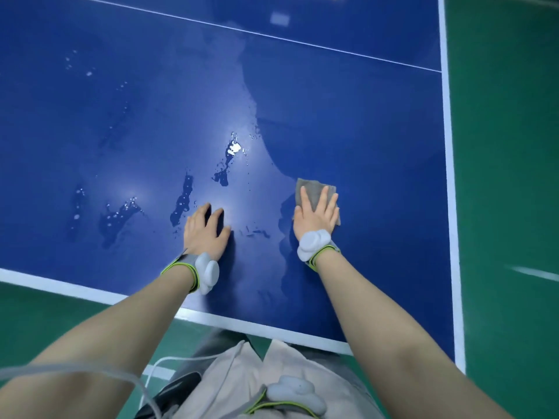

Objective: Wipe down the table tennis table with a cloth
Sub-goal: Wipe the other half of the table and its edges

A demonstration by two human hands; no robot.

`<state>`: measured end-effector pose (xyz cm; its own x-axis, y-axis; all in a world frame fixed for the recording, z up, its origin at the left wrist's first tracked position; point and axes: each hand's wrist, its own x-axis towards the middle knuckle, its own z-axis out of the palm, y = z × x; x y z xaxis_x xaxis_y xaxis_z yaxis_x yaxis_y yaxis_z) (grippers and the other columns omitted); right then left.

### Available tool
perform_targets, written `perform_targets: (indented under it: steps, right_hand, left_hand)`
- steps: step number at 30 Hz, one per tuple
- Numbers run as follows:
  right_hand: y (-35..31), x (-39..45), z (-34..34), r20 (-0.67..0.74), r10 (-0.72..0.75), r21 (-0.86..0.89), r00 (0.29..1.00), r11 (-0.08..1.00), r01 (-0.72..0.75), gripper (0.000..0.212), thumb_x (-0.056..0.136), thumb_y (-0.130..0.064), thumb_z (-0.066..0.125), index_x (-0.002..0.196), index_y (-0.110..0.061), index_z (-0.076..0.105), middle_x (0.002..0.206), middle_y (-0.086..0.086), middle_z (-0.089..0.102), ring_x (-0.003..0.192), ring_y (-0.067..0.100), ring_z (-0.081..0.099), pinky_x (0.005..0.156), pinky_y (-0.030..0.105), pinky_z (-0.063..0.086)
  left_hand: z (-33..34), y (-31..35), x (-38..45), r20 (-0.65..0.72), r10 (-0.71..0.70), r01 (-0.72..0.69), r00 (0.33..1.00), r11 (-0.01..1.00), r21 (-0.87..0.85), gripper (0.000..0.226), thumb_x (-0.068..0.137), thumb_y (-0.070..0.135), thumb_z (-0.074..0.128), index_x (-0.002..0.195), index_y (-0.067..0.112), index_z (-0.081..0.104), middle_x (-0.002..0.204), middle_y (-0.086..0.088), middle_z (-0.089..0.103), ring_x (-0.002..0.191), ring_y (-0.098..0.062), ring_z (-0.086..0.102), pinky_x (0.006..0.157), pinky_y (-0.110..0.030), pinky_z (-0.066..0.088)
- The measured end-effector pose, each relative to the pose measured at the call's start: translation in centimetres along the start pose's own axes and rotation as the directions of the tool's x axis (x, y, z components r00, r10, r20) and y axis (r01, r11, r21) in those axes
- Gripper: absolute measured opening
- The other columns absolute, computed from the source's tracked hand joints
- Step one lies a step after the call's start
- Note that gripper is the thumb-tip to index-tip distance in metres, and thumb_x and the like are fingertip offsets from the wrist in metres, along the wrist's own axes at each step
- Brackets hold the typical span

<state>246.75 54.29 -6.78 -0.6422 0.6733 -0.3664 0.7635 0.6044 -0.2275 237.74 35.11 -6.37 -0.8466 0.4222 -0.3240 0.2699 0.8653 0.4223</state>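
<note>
Grey cloth [314,192], flat and roughly square, is half hidden under the right hand [316,214], which presses it with straight spread fingers onto the glossy blue table [378,140] near the right edge. Left hand [205,226] rests flat, fingers relaxed, beside dark water puddles [183,201]; the table's far end is cut off.

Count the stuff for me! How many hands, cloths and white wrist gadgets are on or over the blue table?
Hands: 2, the left hand resting on the blue table, the right hand pressing flat on the cloth.
Grey cloth: 1.
White wrist gadgets: 2, one on the left wrist, one on the right wrist.
Total: 5.
</note>
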Motion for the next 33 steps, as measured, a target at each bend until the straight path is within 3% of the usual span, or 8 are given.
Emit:
perform_targets:
  steps: [6, 11, 14, 18, 22, 24, 28, 33]
  right_hand:
    - [0.0, 0.3, -0.2, 0.066, -0.391, 0.007, 0.918, 0.920, 0.392, 0.045, 0.103, -0.033, 0.032, 0.147, -0.041, 0.024, 0.160, -0.002, -0.008, 0.146, 0.023, -0.013, 0.114, 0.032, -0.010]
    - [-0.9, 2.8, -0.4, -0.052, 0.011, 0.027, 0.999, 1.000, -0.009, 0.048, 0.103, -0.037, 0.026, 0.149, -0.040, 0.014, 0.159, 0.004, -0.013, 0.146, 0.024, -0.014, 0.117, 0.036, -0.006]
    - [-4.0, 2.8, 0.4, -0.065, 0.089, 0.018, 0.994, 0.996, -0.088, 0.050, 0.103, -0.040, 0.024, 0.150, -0.040, 0.006, 0.159, 0.006, -0.014, 0.145, 0.029, -0.015, 0.117, 0.040, -0.007]
    - [-7.7, 1.6, 1.7, -0.022, -0.151, -0.021, 0.988, 0.988, 0.151, 0.048, 0.103, -0.037, 0.025, 0.149, -0.042, 0.011, 0.159, 0.004, -0.013, 0.145, 0.029, -0.016, 0.115, 0.039, -0.010]
    - [-7.2, 1.8, 1.2, 0.047, -0.476, -0.086, 0.878, 0.874, 0.478, 0.046, 0.103, -0.032, 0.028, 0.148, -0.040, 0.021, 0.160, 0.003, -0.007, 0.146, 0.026, -0.012, 0.115, 0.036, -0.009]
    - [-6.1, 2.8, 0.8, -0.020, -0.414, -0.027, 0.910, 0.910, 0.413, 0.045, 0.103, -0.031, 0.032, 0.146, -0.039, 0.026, 0.160, 0.003, -0.004, 0.147, 0.025, -0.009, 0.116, 0.035, -0.006]
    - [-6.7, 3.3, 1.3, -0.098, -0.068, 0.018, 0.993, 0.997, 0.070, 0.047, 0.103, -0.033, 0.027, 0.148, -0.040, 0.018, 0.159, 0.006, -0.010, 0.146, 0.025, -0.012, 0.116, 0.036, -0.007]
    - [-9.3, 1.6, 2.4, -0.074, -0.072, -0.012, 0.995, 0.997, 0.071, 0.049, 0.103, -0.036, 0.025, 0.149, -0.041, 0.009, 0.159, 0.006, -0.014, 0.145, 0.028, -0.016, 0.115, 0.038, -0.010]
  left_hand:
    - [-0.3, -0.6, 1.1, -0.016, 0.082, -0.082, 0.997, 0.996, -0.038, 0.047, 0.087, 0.032, 0.044, 0.130, 0.012, 0.048, 0.144, -0.010, 0.031, 0.134, -0.028, 0.023, 0.109, -0.030, 0.011]
    - [-1.7, -2.5, 2.8, -0.027, 0.154, -0.154, 0.988, 0.988, 0.007, 0.042, 0.086, 0.032, 0.045, 0.125, 0.020, 0.053, 0.141, -0.007, 0.034, 0.127, -0.028, 0.029, 0.107, -0.031, 0.016]
    - [-2.5, -2.4, 3.9, -0.008, 0.135, -0.135, 0.991, 0.990, -0.028, 0.051, 0.082, 0.037, 0.040, 0.128, 0.017, 0.050, 0.144, -0.008, 0.030, 0.131, -0.027, 0.025, 0.109, -0.032, 0.012]
    - [-2.5, -2.3, 4.2, 0.018, 0.180, -0.180, 0.983, 0.983, -0.020, 0.054, 0.086, 0.038, 0.042, 0.135, 0.014, 0.043, 0.150, -0.010, 0.021, 0.140, -0.025, 0.014, 0.112, -0.030, 0.003]
    - [-2.2, -3.1, 4.4, 0.075, 0.203, -0.203, 0.976, 0.979, -0.008, 0.052, 0.095, 0.028, 0.047, 0.143, 0.021, 0.030, 0.156, -0.005, 0.006, 0.144, -0.019, -0.003, 0.113, -0.028, -0.008]
    - [-2.5, -3.6, 4.6, 0.096, 0.225, -0.224, 0.970, 0.974, -0.015, 0.051, 0.096, 0.028, 0.045, 0.144, 0.023, 0.028, 0.156, -0.003, 0.005, 0.144, -0.018, -0.004, 0.113, -0.027, -0.008]
    - [-2.8, -4.4, 4.6, 0.123, 0.251, -0.252, 0.960, 0.968, -0.009, 0.051, 0.097, 0.028, 0.043, 0.145, 0.026, 0.025, 0.157, -0.001, 0.002, 0.144, -0.016, -0.005, 0.114, -0.029, -0.007]
    - [-2.8, -4.6, 4.4, 0.124, 0.262, -0.264, 0.957, 0.964, 0.000, 0.052, 0.097, 0.028, 0.041, 0.146, 0.026, 0.024, 0.157, -0.001, 0.000, 0.144, -0.017, -0.007, 0.113, -0.028, -0.009]
